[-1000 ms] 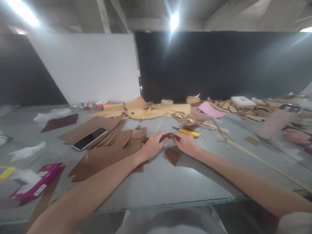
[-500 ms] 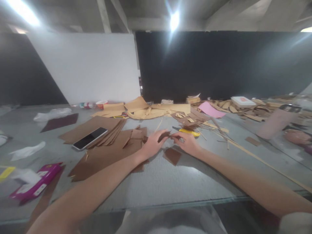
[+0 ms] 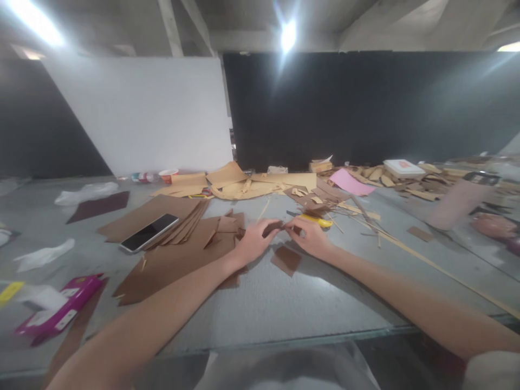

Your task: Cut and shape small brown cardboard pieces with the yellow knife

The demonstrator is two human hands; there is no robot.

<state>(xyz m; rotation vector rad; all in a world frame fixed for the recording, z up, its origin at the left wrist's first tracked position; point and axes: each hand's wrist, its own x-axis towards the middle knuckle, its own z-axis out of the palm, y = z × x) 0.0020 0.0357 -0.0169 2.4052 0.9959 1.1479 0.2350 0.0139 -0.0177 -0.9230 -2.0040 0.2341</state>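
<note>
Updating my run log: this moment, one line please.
Left hand: holding brown piece | Right hand: at piece's end, grip unclear | Table: brown square | Beyond right hand: yellow tool

held brown piece (image 3: pixel 271 229): matt, card-like. brown sheets (image 3: pixel 170 271): matt, card-like. phone screen (image 3: pixel 149 233): glossy. yellow handle (image 3: pixel 320 221): smooth plastic. purple packet (image 3: pixel 77 292): shiny plastic. pink sheet (image 3: pixel 350 182): matt, paper-like.

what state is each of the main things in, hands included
Left hand: gripping small brown piece
Right hand: fingertips at that piece's end, grip unclear
Small brown piece: held, bowed
Brown square: lying on table
Phone: screen dark, lying on brown sheets
Yellow-handled tool: lying down, partly hidden
Pink sheet: slightly curved
Pinkish bottle: dark top on
</note>
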